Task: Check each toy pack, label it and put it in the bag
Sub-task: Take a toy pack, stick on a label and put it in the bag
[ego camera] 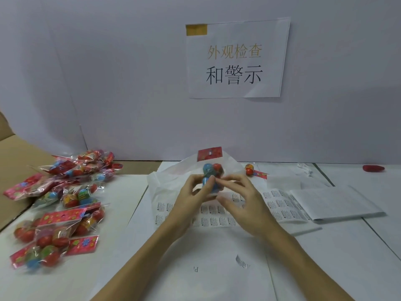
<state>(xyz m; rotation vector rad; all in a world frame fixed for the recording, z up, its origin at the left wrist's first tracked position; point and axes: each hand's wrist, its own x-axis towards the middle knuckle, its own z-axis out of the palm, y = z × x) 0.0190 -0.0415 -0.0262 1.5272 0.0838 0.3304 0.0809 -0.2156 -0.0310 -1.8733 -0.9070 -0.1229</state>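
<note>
Holding one toy pack [211, 170] upright over the middle of the bench [347, 268], both hands meet at its lower half. The left hand [191, 198] curls its fingers round the left side of the pack, thumb and forefinger pinching near the blue toy. The right hand [240, 196] pinches the pack's front with thumb and forefinger, its other fingers loosely bent below; whether a label sits under those fingertips cannot be told. The pack shows a red header card on top and blue and red round toys inside. Just behind it lies one white bag [173, 177], crumpled and open toward the hands. Under the hands one sheet of warning labels [277, 205] spreads flat, rows of small stickers showing, with a folded white paper [338, 203] at its right end. On the left a heap of toy packs [63, 203] lies, too jumbled to count exactly. One loose toy [250, 169] rests near the back wall, right of the bag. One sign [236, 59] hangs on the wall.
</note>
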